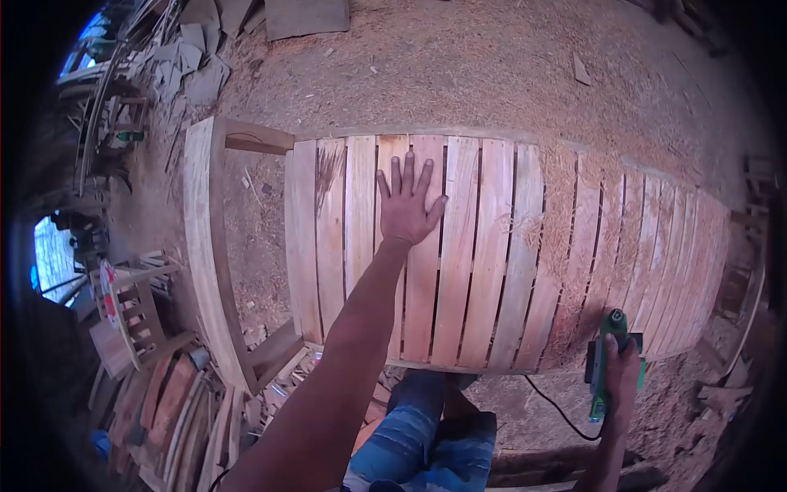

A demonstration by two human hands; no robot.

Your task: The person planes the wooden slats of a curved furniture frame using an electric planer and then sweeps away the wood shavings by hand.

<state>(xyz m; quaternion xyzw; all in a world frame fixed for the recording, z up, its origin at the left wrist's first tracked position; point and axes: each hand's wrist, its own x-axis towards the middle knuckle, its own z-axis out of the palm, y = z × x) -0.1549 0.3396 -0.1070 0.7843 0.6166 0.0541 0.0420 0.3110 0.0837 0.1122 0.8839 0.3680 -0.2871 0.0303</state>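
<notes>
My left hand (405,211) lies flat with spread fingers on the pale slats of a long wooden bench (457,246). Nothing is held in it. On the right, near the bench's front edge, my right hand (623,373) is wrapped round a green and black power tool (611,344). A black cable (557,410) curves from the tool's lower end toward the bench. Wood shavings (561,197) cover the slats between the left hand and the bench's right end. The tool's underside is hidden.
A wooden end frame (209,246) rises at the bench's left. Stacked wood strips (168,410) and a small wooden chair (135,320) stand at the lower left. Flat scraps (205,78) lie at the upper left. Shavings cover the ground (459,74) behind the bench.
</notes>
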